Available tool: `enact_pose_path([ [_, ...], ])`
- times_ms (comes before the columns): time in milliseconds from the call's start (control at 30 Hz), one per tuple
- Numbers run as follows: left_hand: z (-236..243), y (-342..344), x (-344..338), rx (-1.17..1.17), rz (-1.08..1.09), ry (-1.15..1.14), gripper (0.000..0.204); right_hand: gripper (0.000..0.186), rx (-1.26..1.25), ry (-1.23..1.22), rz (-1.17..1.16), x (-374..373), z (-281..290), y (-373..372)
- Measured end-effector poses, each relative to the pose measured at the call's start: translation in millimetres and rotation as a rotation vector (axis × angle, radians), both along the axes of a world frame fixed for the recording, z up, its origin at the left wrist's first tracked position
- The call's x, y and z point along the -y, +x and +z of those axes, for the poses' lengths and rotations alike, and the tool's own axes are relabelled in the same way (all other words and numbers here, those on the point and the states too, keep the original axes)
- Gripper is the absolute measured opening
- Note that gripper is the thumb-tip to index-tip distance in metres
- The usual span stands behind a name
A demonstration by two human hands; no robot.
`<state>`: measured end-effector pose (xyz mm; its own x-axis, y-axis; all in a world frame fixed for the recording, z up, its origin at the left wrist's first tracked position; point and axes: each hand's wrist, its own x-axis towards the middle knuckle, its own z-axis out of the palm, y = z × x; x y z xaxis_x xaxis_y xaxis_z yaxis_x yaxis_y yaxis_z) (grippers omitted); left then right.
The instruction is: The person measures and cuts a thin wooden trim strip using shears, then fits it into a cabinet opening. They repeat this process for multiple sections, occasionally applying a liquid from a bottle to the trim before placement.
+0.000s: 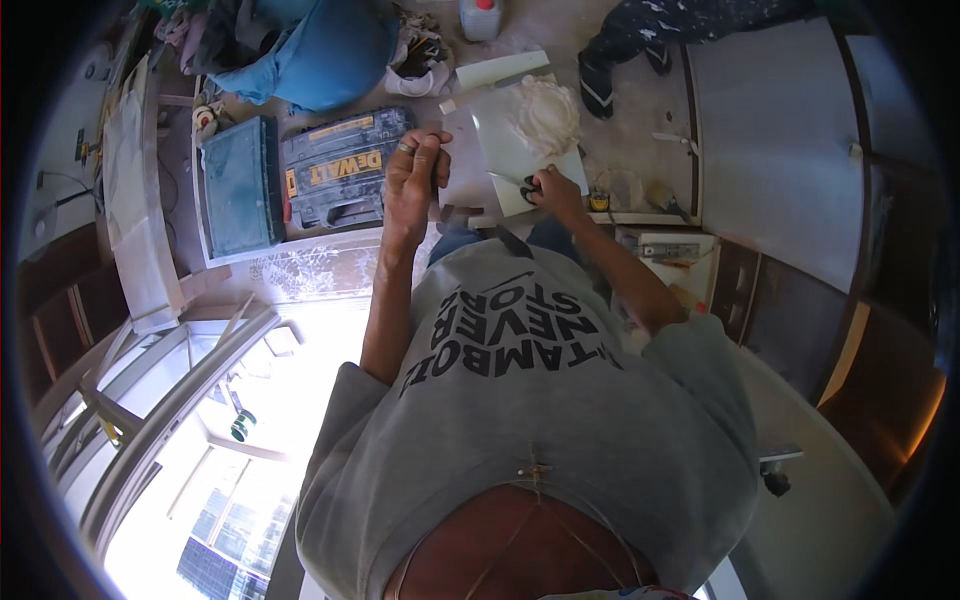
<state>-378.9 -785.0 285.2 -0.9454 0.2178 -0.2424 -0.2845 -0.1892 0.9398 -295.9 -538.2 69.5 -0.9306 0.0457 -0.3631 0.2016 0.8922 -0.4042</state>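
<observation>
My right hand (560, 192) is closed around the dark handles of a pair of scissors (528, 187), whose blades point left. My left hand (420, 170) is raised with its fingers curled together. A dark edge shows beside its palm, but I cannot make out what it is. Beyond my right hand, a pale board (495, 140) lies on the floor. On it rests a cream-white, ruffled mass (545, 117) that looks soft.
Left of my hands lie a black-and-yellow tool case (345, 165) and a dark green case (240, 185). A blue bag (325, 55) and a jug with a red cap (481, 20) stand farther off. Another person's paint-spotted trouser legs (680, 25) are at far right.
</observation>
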Motion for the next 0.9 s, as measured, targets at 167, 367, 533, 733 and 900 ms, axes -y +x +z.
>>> enact_pose_path([
  [167,10.9,-6.9,2.1,-0.081,-0.097,-0.055,0.024,0.026,0.347,-0.694,-0.289,4.6,25.2,1.9],
  [367,18.1,-12.8,5.3,-0.063,-0.153,-0.035,0.026,0.037,0.322,-1.469,-0.391,23.8,117.4,-7.0],
  [533,22.2,-16.9,5.6,-0.159,-0.213,-0.042,0.025,0.041,0.216,-1.365,-0.090,26.8,171.7,-39.0],
  [733,34.4,-17.5,11.0,-0.221,-0.248,-0.073,0.024,0.029,0.190,-1.148,0.042,32.5,219.0,-52.2],
  [900,38.2,-17.3,15.9,-0.153,-0.257,-0.075,0.024,0.026,0.046,-0.940,0.182,39.4,244.2,-56.6],
])
